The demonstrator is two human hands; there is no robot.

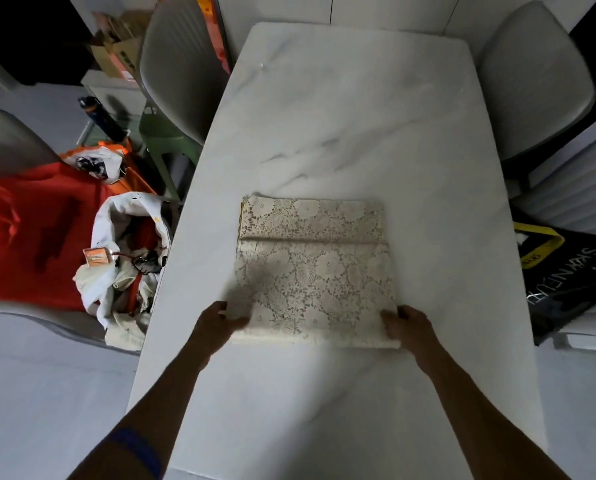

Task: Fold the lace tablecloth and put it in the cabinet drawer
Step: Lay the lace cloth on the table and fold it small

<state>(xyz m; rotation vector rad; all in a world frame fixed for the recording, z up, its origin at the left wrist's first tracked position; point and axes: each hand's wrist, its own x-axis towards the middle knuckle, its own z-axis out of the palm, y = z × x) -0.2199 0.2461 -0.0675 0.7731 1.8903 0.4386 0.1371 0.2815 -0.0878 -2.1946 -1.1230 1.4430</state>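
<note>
Head view: the cream floral lace tablecloth (pixel 312 268), folded square, lies on the white marble table (pixel 358 109). Your left hand (pixel 217 322) and right hand (pixel 407 325) pinch its near corners. It's soft, light, snag-prone; support it underneath.

The folded lace tablecloth (pixel 312 268) lies on the marble table (pixel 358 116); left hand (pixel 217 318) and right hand (pixel 407 325) grip the tablecloth's near corners.

Table: we see a white marble-look table (pixel 341 109) with grey veins.
On it: our folded lace tablecloth (pixel 310 268) lies flat near the near end; the rest is bare.
</note>
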